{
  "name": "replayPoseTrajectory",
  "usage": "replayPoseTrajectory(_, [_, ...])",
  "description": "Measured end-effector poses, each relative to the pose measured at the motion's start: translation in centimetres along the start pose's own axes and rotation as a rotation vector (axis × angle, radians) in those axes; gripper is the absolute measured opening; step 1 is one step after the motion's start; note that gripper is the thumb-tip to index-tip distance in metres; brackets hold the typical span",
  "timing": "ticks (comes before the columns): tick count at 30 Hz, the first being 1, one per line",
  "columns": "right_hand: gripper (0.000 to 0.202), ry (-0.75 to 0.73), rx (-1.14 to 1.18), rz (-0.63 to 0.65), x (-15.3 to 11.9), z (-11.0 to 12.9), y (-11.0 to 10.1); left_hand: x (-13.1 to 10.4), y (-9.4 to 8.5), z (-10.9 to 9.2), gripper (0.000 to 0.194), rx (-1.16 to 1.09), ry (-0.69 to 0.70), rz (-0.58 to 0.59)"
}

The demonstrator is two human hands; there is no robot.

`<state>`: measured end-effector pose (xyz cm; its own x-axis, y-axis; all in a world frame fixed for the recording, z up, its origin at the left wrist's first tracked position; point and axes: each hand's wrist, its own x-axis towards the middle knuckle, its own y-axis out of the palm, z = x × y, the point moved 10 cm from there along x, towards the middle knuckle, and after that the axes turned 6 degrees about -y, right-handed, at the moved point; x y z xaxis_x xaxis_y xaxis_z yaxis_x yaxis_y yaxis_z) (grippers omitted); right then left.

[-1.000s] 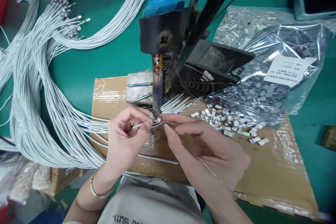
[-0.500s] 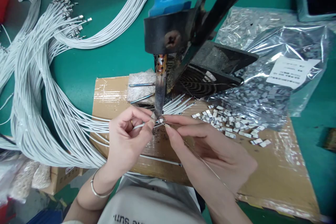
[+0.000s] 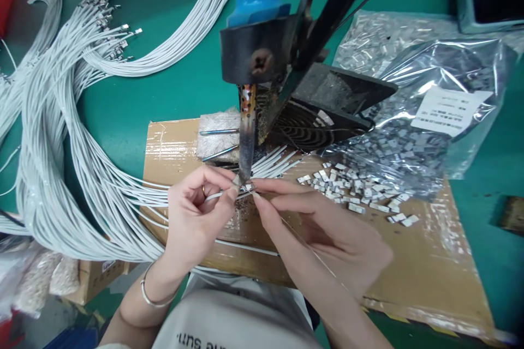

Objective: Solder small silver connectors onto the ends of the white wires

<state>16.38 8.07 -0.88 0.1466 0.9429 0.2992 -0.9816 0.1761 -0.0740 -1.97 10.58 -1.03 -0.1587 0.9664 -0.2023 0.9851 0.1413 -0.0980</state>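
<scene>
Together, both hands (image 3: 245,191) pinch fingertips beneath the iron (image 3: 246,147).

Glossy clear plastic bag (image 3: 470,60); brown cardboard (image 3: 409,267), shiny tape (image 3: 450,229).

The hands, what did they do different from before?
Barely anything: the right hand looks slightly closer to the left hand at its fingertips. Nothing was taken or let go; the thin wire, soldering iron and white cables stayed the same.

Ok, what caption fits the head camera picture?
Left hand pinches white cable, right hand thin wire, beside a soldering iron.
</scene>
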Motion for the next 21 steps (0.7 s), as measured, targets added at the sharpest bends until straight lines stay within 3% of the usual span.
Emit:
replayPoseTrajectory(15, [0.027,-0.012,-0.011,-0.011,0.28,0.33,-0.2,-0.09,-0.23,-0.08,0.013,0.065,-0.014,-0.036])
replayPoseTrajectory(21, [0.027,-0.04,-0.07,0.045,0.52,0.66,0.12,-0.11,-0.35,-0.04,0.014,0.036,-0.008,-0.023])
